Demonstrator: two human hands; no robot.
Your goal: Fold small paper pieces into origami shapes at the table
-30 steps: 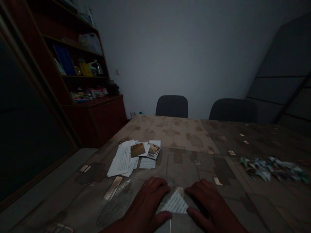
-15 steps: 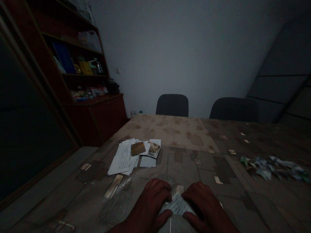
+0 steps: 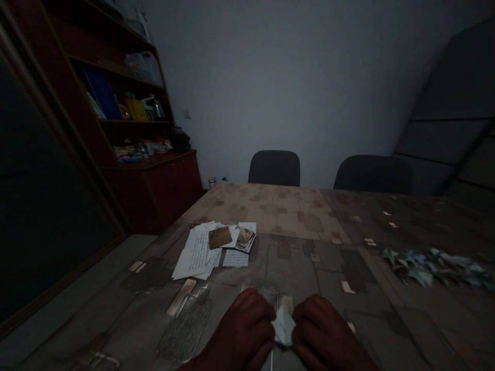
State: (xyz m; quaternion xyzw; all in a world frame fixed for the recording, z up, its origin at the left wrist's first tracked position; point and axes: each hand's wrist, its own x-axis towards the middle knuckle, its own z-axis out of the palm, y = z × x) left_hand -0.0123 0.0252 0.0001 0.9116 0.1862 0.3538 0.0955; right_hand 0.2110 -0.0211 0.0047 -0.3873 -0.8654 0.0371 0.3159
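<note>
Between my hands, just above the patterned tablecloth, is a small pale piece of folded paper (image 3: 284,325) with a pointed top. My left hand (image 3: 251,327) pinches its left side, the fingers curled against the thumb. On the other side my right hand (image 3: 319,327) grips the right edge the same way. Printed sheets (image 3: 193,253) lie in a loose pile beyond my left hand, with a brown-gold card (image 3: 220,237) and a picture card (image 3: 245,237) on top. A row of folded paper pieces (image 3: 436,267) rests at the right.
The table (image 3: 294,221) has a patterned cover. Two dark chairs (image 3: 274,167) stand at its far side. A red-brown cabinet (image 3: 154,180) with bottles and boxes is at the left, and a glass jar (image 3: 212,182) is near the table's far left corner.
The paper between my hands has gone from a wide, printed triangle to a narrower, paler folded shape. My fingers have closed in around its sides.
</note>
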